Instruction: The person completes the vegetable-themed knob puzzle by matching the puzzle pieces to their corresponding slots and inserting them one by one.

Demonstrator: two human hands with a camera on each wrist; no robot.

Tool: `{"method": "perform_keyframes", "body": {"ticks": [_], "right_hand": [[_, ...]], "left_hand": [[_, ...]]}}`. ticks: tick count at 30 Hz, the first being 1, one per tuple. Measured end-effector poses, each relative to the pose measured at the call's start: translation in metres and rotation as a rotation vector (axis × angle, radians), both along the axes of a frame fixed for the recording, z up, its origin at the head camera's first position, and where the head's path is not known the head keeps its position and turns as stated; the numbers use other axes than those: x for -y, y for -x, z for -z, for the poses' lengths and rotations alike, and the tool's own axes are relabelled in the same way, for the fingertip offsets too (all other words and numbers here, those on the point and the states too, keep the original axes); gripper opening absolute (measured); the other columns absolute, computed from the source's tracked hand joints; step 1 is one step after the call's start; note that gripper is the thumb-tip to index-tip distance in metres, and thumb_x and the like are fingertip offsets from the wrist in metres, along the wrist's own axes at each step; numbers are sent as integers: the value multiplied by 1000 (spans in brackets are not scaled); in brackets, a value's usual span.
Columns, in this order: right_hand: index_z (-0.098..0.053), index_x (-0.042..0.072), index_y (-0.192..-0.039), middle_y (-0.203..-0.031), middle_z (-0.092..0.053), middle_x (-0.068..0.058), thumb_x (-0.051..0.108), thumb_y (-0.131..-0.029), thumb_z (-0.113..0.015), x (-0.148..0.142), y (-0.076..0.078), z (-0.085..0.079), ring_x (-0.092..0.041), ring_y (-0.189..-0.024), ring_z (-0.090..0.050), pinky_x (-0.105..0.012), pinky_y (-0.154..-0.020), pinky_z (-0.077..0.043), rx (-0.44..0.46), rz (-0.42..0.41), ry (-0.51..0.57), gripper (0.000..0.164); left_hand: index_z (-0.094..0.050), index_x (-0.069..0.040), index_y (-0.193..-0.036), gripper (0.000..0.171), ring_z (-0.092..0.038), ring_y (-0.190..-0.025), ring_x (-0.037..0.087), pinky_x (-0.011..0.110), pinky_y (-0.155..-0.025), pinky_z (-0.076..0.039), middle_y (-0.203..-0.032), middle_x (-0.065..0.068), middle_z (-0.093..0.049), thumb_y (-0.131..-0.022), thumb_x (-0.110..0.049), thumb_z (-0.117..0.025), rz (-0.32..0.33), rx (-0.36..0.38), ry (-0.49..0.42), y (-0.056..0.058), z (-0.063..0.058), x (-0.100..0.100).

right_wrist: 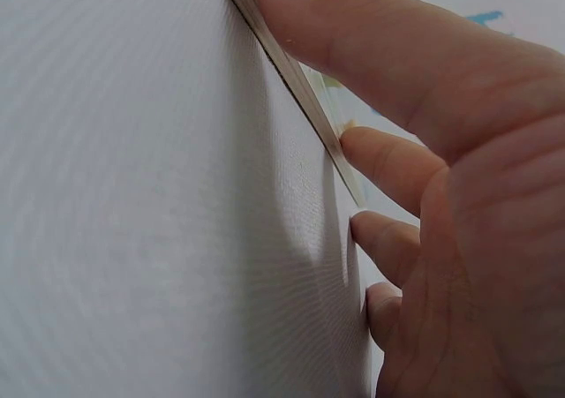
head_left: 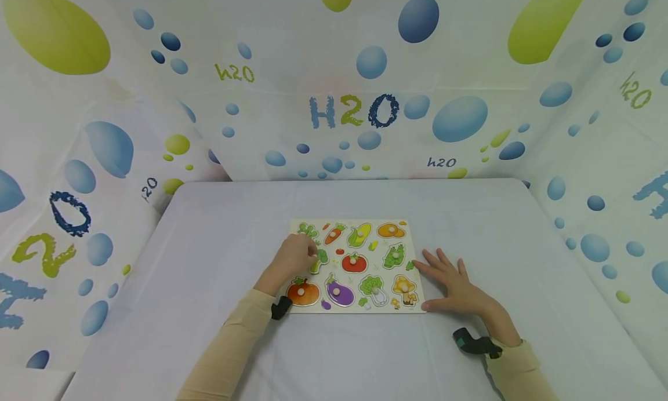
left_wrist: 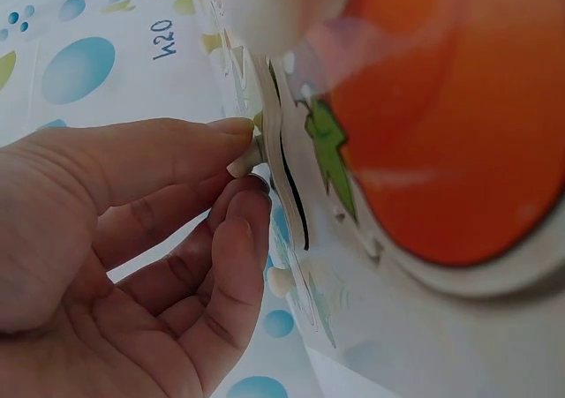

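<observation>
My left hand (head_left: 292,259) is over the left side of a wooden vegetable puzzle board (head_left: 348,222). Its thumb and finger pinch the small knob (left_wrist: 243,161) of a puzzle piece, which shows edge-on in the left wrist view. From above, the green broccoli piece (head_left: 321,257) is partly covered by this hand. Just below lies the orange pumpkin piece (head_left: 308,299), large in the left wrist view. My right hand (head_left: 459,288) has its fingers spread, with the thumb and fingertips at the board's right edge.
Other knobbed pieces fill the board, among them a tomato (head_left: 347,266), an eggplant (head_left: 344,299), corn (head_left: 363,232) and mushrooms (head_left: 409,299). The board lies on a white-covered table (head_left: 219,227). Behind and beside it hangs a sheet (head_left: 282,111) with blue and green drops.
</observation>
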State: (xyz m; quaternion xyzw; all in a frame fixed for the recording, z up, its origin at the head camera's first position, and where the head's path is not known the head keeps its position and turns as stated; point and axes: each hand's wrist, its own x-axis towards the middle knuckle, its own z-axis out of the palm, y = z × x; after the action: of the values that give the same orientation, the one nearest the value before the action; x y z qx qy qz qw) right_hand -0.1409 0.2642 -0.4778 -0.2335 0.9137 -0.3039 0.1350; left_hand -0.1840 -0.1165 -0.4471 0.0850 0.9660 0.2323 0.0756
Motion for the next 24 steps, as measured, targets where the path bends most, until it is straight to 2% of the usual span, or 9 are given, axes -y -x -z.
{"method": "perform_keyframes", "body": {"ticks": [13,24], "right_hand": [[-41,17,-149,-161,-17,-21,46,-73,-79,1,-1,-2,-46,-148,4,-71,-108,14,5,8,3,90],[-40,18,-149,-161,-16,-21,46,-74,-79,1,-2,-2,-46,-148,4,-71,-108,14,2,5,2,89]], "left_hand": [[-72,-6,-81,6,-55,-75,19,32,-72,-51,-84,5,-66,-85,-11,-71,-5,19,25,-1,-2,0],[-72,-5,-86,8,-55,-77,20,30,-70,-52,-87,7,-65,-87,-13,-70,-55,84,4,-1,-2,-3]]}}
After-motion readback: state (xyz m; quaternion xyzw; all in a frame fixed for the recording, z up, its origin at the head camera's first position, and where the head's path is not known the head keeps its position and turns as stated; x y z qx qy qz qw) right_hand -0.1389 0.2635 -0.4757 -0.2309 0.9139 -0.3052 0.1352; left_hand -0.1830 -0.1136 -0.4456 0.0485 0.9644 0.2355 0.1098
